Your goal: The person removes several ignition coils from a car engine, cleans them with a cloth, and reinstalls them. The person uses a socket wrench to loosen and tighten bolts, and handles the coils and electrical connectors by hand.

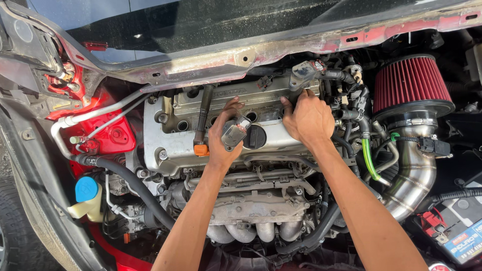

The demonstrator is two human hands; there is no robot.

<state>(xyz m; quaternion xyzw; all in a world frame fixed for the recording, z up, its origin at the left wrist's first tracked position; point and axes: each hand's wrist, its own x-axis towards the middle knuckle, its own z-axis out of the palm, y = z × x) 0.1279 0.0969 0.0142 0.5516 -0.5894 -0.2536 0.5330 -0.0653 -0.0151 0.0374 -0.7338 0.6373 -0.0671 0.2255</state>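
A view looks straight down into the open engine bay of a red car. Two bare arms reach in from the bottom edge. The left hand (221, 138) is closed around a grey ignition coil (235, 131), holding it just above the silver valve cover (165, 145), beside the black oil filler cap (255, 136). The right hand (310, 118) lies flat on the far right end of the cover, fingers spread and gripping nothing, just below another grey coil connector (305, 70). Several round plug wells (183, 125) sit open along the cover. To the right stands a red cone air filter (410, 83) on a polished metal intake pipe (414, 175). A blue-capped fluid reservoir (86, 189) sits at lower left, exhaust pipes (251, 232) curve below the cover.

Likely risks: the coil could slip from the hand and fall among the pipes, and grit or a loose part could drop into an uncovered well.
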